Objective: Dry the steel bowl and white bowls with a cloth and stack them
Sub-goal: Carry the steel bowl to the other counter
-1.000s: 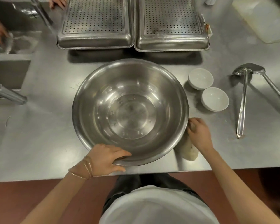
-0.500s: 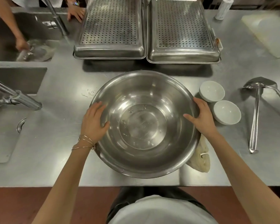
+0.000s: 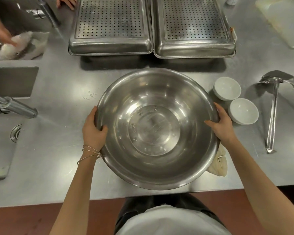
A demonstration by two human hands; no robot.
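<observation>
A large steel bowl sits upright in the middle of the steel counter, mouth up. My left hand grips its left rim, thumb inside the bowl. My right hand grips the right rim the same way. Two small white bowls stand just right of it, one farther back and one nearer, side by side and apart from my hands. A beige cloth lies on the counter, partly hidden under the steel bowl's lower right edge.
Two upturned perforated steel trays stand behind the bowl. A ladle and spatula lie at the right. A tap and sink are at the left. Another person's hands wash something at the back left sink. The counter edge is close in front.
My left hand has moved from the bowl's near rim to its left rim. My right hand left the cloth and took the right rim. The cloth now lies free.
</observation>
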